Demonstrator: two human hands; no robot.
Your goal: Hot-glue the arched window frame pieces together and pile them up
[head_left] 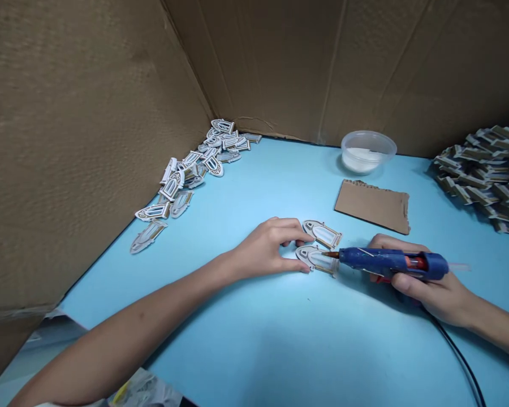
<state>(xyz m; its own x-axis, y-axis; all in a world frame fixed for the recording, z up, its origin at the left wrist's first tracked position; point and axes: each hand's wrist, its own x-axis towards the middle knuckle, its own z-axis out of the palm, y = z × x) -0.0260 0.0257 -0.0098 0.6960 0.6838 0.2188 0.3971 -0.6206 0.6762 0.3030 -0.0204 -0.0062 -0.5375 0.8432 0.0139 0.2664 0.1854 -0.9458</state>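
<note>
My right hand (428, 291) is wrapped round a blue hot glue gun (373, 260). Its nozzle points left, over a small arched window-shaped piece (307, 255) lying on the blue table. The thumb and fingers of my left hand (275, 246) grip the rounded end of that piece from both sides. A second arched piece (333, 240) of the same kind lies just behind it, close to my left fingertips. Both pieces are white and grey with brownish edges. Whether the nozzle touches the near piece, I cannot tell.
Several finished-looking arched pieces (173, 183) are heaped along the left cardboard wall (89, 141). A torn cardboard sheet (371, 206) and a clear tub (367, 150) with white contents sit behind the glue gun. At far right rises a pile of pieces (487, 175). A black cord (456, 342) trails toward the front.
</note>
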